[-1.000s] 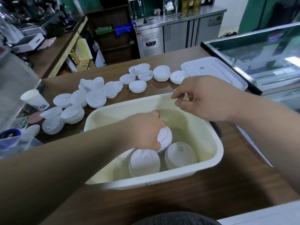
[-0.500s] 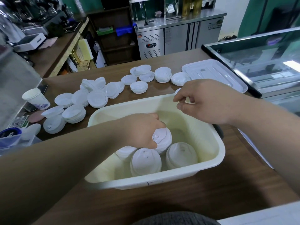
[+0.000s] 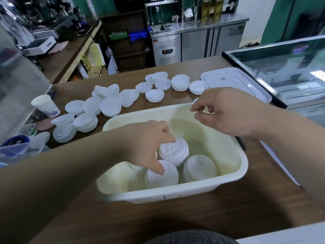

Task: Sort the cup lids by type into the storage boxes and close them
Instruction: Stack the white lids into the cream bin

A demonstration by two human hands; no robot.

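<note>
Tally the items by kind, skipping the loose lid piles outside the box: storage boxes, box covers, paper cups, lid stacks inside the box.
Storage box: 1
Clear box cover: 1
Paper cup: 1
Lid stacks inside the box: 4, one partly hidden under the left hand
Total: 7

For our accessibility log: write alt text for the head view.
A person's left hand rests on white cup-lid stacks inside a cream storage box on a wooden counter; the right hand hovers above its far rim, fingers curled. More lid stacks and a clear box cover lie beyond.
</note>
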